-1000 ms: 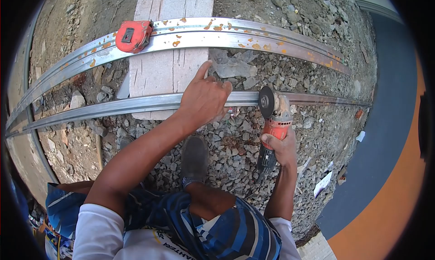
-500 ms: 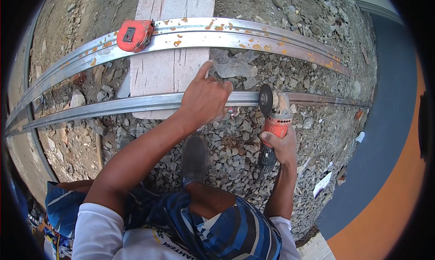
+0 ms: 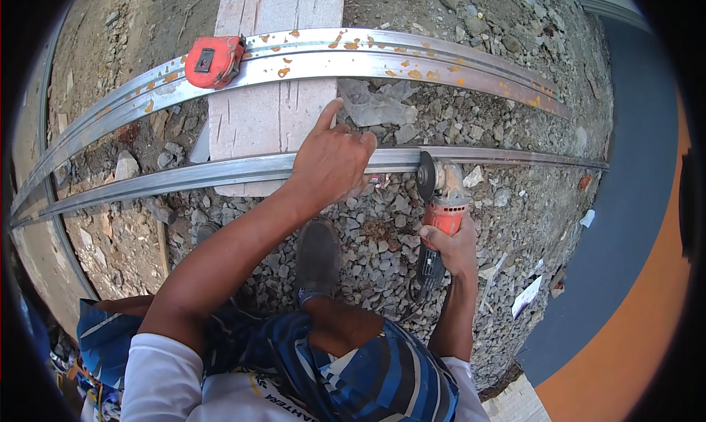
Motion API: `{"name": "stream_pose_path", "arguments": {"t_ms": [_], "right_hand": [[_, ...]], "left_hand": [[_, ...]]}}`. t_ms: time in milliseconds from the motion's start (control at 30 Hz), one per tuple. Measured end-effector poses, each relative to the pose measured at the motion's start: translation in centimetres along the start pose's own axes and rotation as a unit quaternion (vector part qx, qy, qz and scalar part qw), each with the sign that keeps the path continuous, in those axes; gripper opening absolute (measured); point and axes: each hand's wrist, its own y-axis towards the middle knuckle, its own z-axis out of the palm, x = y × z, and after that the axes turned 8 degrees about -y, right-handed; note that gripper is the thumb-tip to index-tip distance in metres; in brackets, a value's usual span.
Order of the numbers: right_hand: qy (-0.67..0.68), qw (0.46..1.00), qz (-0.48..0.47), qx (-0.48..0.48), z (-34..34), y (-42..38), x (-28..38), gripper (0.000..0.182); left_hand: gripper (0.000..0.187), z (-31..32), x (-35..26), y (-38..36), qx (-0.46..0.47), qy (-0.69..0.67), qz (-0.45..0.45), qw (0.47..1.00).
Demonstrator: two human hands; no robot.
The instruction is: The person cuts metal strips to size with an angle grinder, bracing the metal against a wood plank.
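My right hand [image 3: 457, 247] is wrapped round the red and black body of an angle grinder [image 3: 443, 220]. Its cutting disc [image 3: 425, 175] stands on edge, right at the near side of a long, narrow metal channel [image 3: 243, 170]. Left of the disc, my left hand [image 3: 334, 161] lies over the same channel with its fingers curled round it and the index finger stretched forward. The undersides of those fingers are hidden. Beneath the channel is a pale board [image 3: 276, 120].
A wider, rust-spotted metal channel [image 3: 316, 63] crosses the board farther away, with a red tape measure [image 3: 215, 61] on it. Gravel [image 3: 368, 264] covers the ground round my shoe [image 3: 318, 256]. A grey and orange surface [image 3: 625, 223] borders the right side.
The grinder has come slightly down and to the left with my right hand, its disc now lower against the channel. My left hand keeps its place on the channel.
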Motion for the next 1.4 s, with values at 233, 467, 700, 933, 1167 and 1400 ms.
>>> {"name": "stream_pose_path", "arguments": {"t_ms": [233, 467, 700, 933, 1167, 1400], "right_hand": [[-0.018, 0.999, -0.024, -0.011, -0.3, 0.8, 1.6, 0.055], [-0.017, 1.0, -0.013, -0.003, -0.2, 0.8, -0.2, 0.058], [0.033, 0.999, 0.007, 0.01, 0.6, -1.2, -3.1, 0.057], [0.265, 0.964, 0.014, -0.026, 2.1, -2.7, -6.6, 0.047], [0.442, 0.894, 0.01, -0.068, 2.8, -4.8, -8.2, 0.046], [0.485, 0.87, -0.003, -0.087, 3.4, -5.8, -11.8, 0.05]], "left_hand": [[0.04, -0.1, -0.1, 0.0, 0.005, 0.006, 0.001, 1.0], [0.042, 0.1, 0.0, 0.0, -0.006, 0.008, 0.003, 1.0], [0.045, 0.0, -0.1, 0.0, -0.005, 0.014, 0.017, 1.0], [0.049, -0.4, -1.0, -0.4, -0.074, -0.047, 0.051, 0.995], [0.041, 1.0, 0.9, -1.7, -0.237, -0.304, 0.046, 0.921], [0.028, 1.5, 0.9, -3.6, -0.317, -0.291, 0.038, 0.902]]}}
